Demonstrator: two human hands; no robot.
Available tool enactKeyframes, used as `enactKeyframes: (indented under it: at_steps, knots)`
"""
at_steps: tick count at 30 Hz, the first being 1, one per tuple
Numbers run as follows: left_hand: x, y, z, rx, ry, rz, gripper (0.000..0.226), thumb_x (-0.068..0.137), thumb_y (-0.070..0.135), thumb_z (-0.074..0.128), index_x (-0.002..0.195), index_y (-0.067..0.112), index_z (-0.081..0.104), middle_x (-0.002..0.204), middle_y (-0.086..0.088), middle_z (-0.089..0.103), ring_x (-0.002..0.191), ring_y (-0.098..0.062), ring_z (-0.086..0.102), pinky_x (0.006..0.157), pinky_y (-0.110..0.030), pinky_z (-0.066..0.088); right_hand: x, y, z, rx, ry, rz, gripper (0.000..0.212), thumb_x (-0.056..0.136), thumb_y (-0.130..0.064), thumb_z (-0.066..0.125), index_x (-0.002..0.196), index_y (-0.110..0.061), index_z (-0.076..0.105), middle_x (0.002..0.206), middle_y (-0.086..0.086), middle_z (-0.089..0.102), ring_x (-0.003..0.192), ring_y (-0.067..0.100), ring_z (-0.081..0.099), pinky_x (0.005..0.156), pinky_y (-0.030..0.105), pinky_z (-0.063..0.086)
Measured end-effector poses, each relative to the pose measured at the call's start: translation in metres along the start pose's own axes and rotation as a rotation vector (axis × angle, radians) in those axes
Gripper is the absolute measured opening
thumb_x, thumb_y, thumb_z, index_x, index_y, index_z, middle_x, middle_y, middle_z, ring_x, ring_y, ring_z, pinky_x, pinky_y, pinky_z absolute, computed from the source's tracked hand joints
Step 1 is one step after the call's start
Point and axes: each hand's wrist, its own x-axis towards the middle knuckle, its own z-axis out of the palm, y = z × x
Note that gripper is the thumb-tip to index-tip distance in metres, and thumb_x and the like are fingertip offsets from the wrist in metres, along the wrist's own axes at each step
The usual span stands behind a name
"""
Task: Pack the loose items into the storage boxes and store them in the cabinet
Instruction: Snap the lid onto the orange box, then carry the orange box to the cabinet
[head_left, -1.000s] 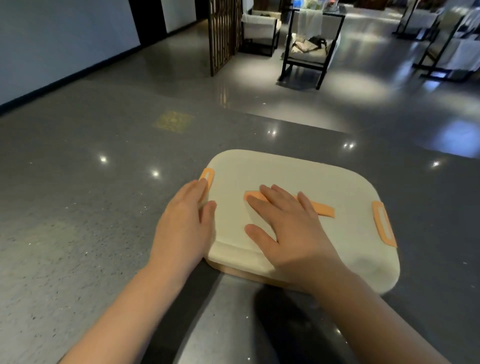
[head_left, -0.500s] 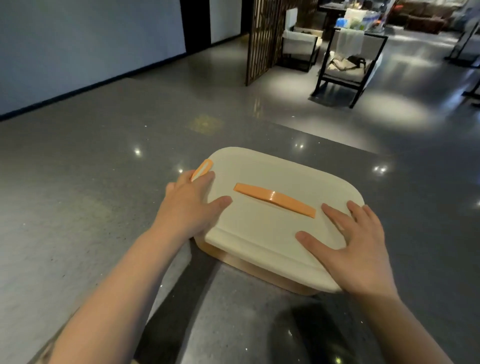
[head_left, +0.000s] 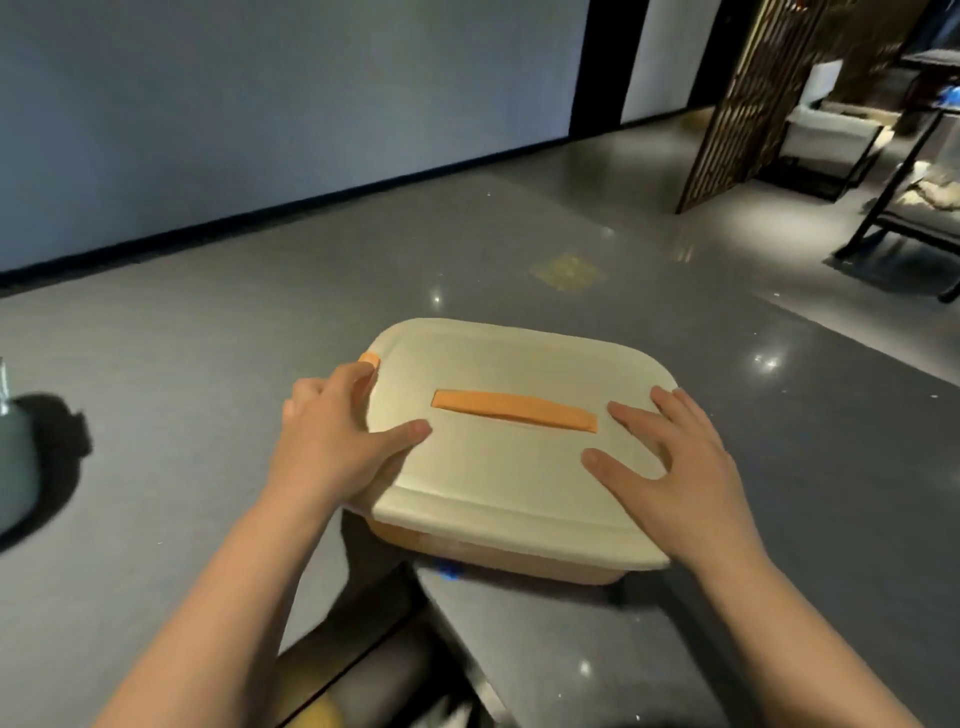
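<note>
Lid (head_left: 519, 467) is gripped at L edge by left hand (head_left: 332, 447), pressed flat-fingered by right hand (head_left: 675, 478); even pressure w/ both is advised.

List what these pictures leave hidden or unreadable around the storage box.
- Storage box contents, head view: hidden by the cream lid.
- Right clasp: covered by the right hand.
- Left clasp: mostly under the left hand.
- Pale green object: cut by the left edge.
</note>
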Motion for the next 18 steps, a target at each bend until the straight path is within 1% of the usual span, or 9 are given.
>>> enactKeyframes:
  at_steps: [3, 5, 7, 8, 10, 12, 13, 16, 18]
  knots:
    - [0.0, -0.038, -0.035, 0.014, 0.06, -0.085, 0.1, 0.051, 0.064, 0.076, 0.136, 0.026, 0.041, 0.125, -0.01, 0.047, 0.122, -0.028, 0.037, 0.097, -0.037, 0.035, 0.019, -0.03, 0.035, 0.066, -0.02, 0.004, 0.071, 0.071, -0.058, 0.067, 0.135, -0.037, 0.046, 0.155, -0.008, 0.024, 0.142, 0.007, 0.017, 0.105, 0.026, 0.021]
    - [-0.003, -0.064, -0.055, -0.031, 0.083, -0.131, 0.101, 0.052, 0.061, 0.078, 0.139, 0.025, 0.039, 0.128, -0.009, 0.046, 0.122, -0.028, 0.04, 0.1, -0.039, 0.036, 0.031, -0.05, 0.052, 0.145, -0.091, 0.045, 0.076, 0.07, -0.058, 0.069, 0.138, -0.038, 0.041, 0.15, -0.009, 0.033, 0.137, 0.01, 0.028, 0.1, 0.031, 0.03]
    - [-0.007, -0.086, -0.072, -0.107, 0.072, -0.15, 0.099, 0.058, 0.057, 0.078, 0.142, 0.028, 0.035, 0.135, -0.006, 0.045, 0.125, -0.027, 0.041, 0.104, -0.042, 0.037, 0.041, -0.068, 0.066, 0.203, -0.151, 0.052, 0.077, 0.068, -0.057, 0.072, 0.137, -0.041, 0.039, 0.143, -0.012, 0.042, 0.127, 0.012, 0.041, 0.09, 0.03, 0.035]
    - [-0.009, -0.094, -0.078, -0.155, 0.061, -0.153, 0.096, 0.062, 0.054, 0.078, 0.143, 0.03, 0.031, 0.139, -0.002, 0.044, 0.127, -0.025, 0.04, 0.105, -0.043, 0.036, 0.044, -0.077, 0.072, 0.199, -0.173, 0.036, 0.077, 0.068, -0.057, 0.072, 0.136, -0.042, 0.039, 0.141, -0.012, 0.044, 0.125, 0.012, 0.043, 0.088, 0.029, 0.035]
    - [-0.011, -0.109, -0.089, -0.238, 0.06, -0.159, 0.092, 0.068, 0.049, 0.076, 0.144, 0.035, 0.026, 0.142, 0.006, 0.042, 0.129, -0.023, 0.04, 0.103, -0.04, 0.037, 0.048, -0.094, 0.084, 0.139, -0.217, -0.002, 0.076, 0.069, -0.059, 0.069, 0.137, -0.043, 0.038, 0.142, -0.011, 0.044, 0.127, 0.016, 0.042, 0.091, 0.033, 0.037]
    - [-0.015, -0.122, -0.101, -0.287, 0.081, -0.171, 0.09, 0.068, 0.043, 0.078, 0.142, 0.035, 0.027, 0.136, 0.008, 0.044, 0.124, -0.019, 0.043, 0.093, -0.032, 0.039, 0.047, -0.111, 0.095, 0.057, -0.269, -0.026, 0.074, 0.07, -0.06, 0.067, 0.137, -0.045, 0.038, 0.143, -0.008, 0.044, 0.13, 0.02, 0.041, 0.097, 0.039, 0.038]
    - [-0.019, -0.128, -0.107, -0.296, 0.089, -0.187, 0.091, 0.067, 0.043, 0.079, 0.142, 0.036, 0.028, 0.133, 0.009, 0.044, 0.121, -0.018, 0.044, 0.09, -0.03, 0.039, 0.045, -0.119, 0.099, 0.039, -0.295, -0.034, 0.073, 0.07, -0.06, 0.067, 0.136, -0.046, 0.039, 0.142, -0.007, 0.044, 0.129, 0.021, 0.042, 0.097, 0.04, 0.039]
    - [-0.039, -0.146, -0.125, -0.315, 0.141, -0.28, 0.095, 0.062, 0.047, 0.079, 0.141, 0.043, 0.027, 0.134, 0.007, 0.041, 0.118, -0.016, 0.044, 0.094, -0.035, 0.04, 0.044, -0.146, 0.109, 0.023, -0.355, -0.077, 0.072, 0.067, -0.063, 0.067, 0.132, -0.05, 0.04, 0.141, -0.009, 0.046, 0.126, 0.022, 0.044, 0.09, 0.039, 0.04]
    - [-0.059, -0.156, -0.139, -0.301, 0.218, -0.34, 0.096, 0.058, 0.055, 0.079, 0.139, 0.046, 0.028, 0.13, 0.009, 0.043, 0.113, -0.013, 0.044, 0.093, -0.034, 0.04, 0.039, -0.165, 0.115, 0.004, -0.434, -0.117, 0.072, 0.066, -0.067, 0.065, 0.132, -0.052, 0.041, 0.139, -0.009, 0.047, 0.125, 0.023, 0.045, 0.086, 0.037, 0.039]
